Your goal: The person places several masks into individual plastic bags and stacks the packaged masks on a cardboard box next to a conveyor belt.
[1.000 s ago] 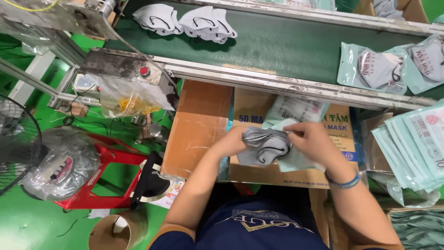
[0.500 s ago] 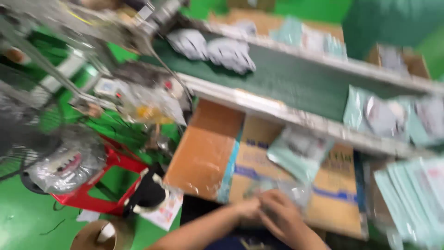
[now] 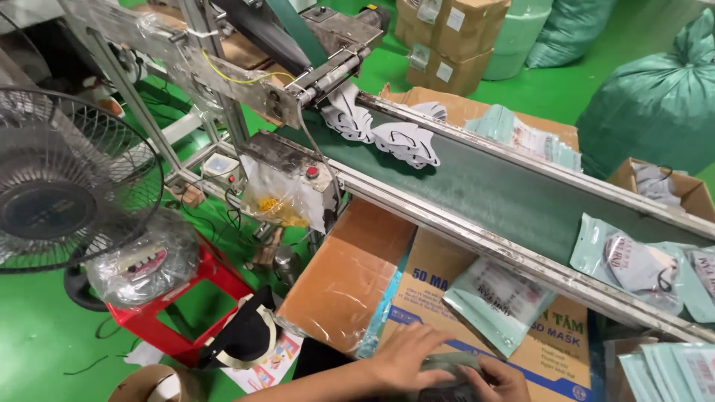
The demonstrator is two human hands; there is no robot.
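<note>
Your left hand (image 3: 406,357) lies flat, fingers spread, on top of a grey face mask (image 3: 439,370) in a thin clear pouch, and your right hand (image 3: 503,382) curls its fingers around the mask's near end. Both hands hold it at the bottom of the view, just in front of the printed cardboard box (image 3: 447,286).

Judging by its look, the mask is very light, soft and floppy, and its plastic sleeve is probably slick. Pinch it at the edges with both hands rather than in the middle, so it stays flat and does not slide out.

Leaning on that box is 1 teal mask packet (image 3: 497,301). Behind the box runs the green conveyor belt (image 3: 514,193), carrying loose white masks (image 3: 387,134).
</note>
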